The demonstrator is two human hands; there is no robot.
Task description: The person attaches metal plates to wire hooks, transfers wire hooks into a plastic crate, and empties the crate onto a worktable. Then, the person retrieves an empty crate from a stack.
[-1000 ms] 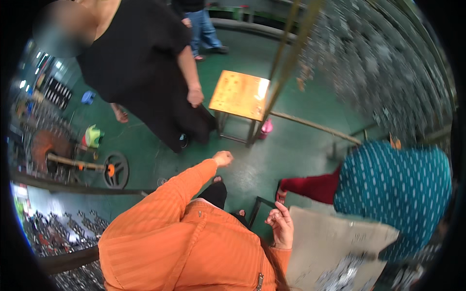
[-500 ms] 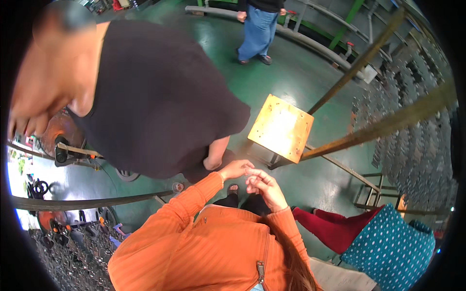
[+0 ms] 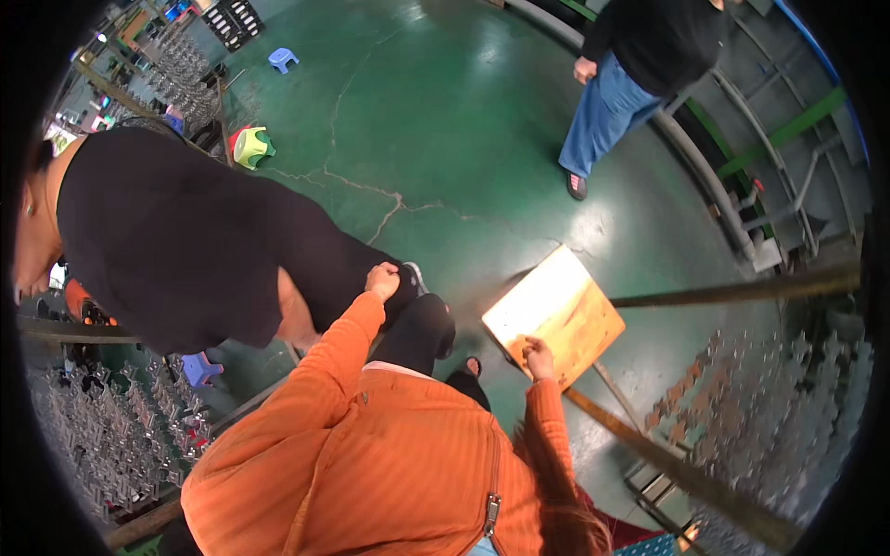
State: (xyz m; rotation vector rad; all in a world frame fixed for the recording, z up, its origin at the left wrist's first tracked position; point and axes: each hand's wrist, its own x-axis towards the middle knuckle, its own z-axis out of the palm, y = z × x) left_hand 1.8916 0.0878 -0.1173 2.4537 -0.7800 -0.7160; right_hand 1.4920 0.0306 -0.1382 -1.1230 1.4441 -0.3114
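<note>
My left hand (image 3: 382,280) is held out in front with its fingers curled in, and I see nothing in it. It hangs above a black-trousered leg near a person in black (image 3: 204,232) on my left. My right hand (image 3: 538,358) is also curled, with no object visible in it, and appears over the near edge of a square wooden stool (image 3: 567,310). The orange sleeves of my jacket (image 3: 417,445) reach to both wrists. Below my hands show my black-trousered leg (image 3: 413,338) and a sandalled foot (image 3: 474,366).
Metal parts (image 3: 111,445) hang in rows at lower left, more (image 3: 769,417) at right beside wooden beams (image 3: 686,473). Another person in jeans (image 3: 607,111) stands ahead near grey pipes (image 3: 714,199). Plastic stools (image 3: 252,148) stand on the cracked green floor (image 3: 436,111).
My hands, together before, have swung apart, left hand forward and right hand toward the stool. The view has turned left. The person in black sits further left, and the polka-dot cloth is mostly out of view.
</note>
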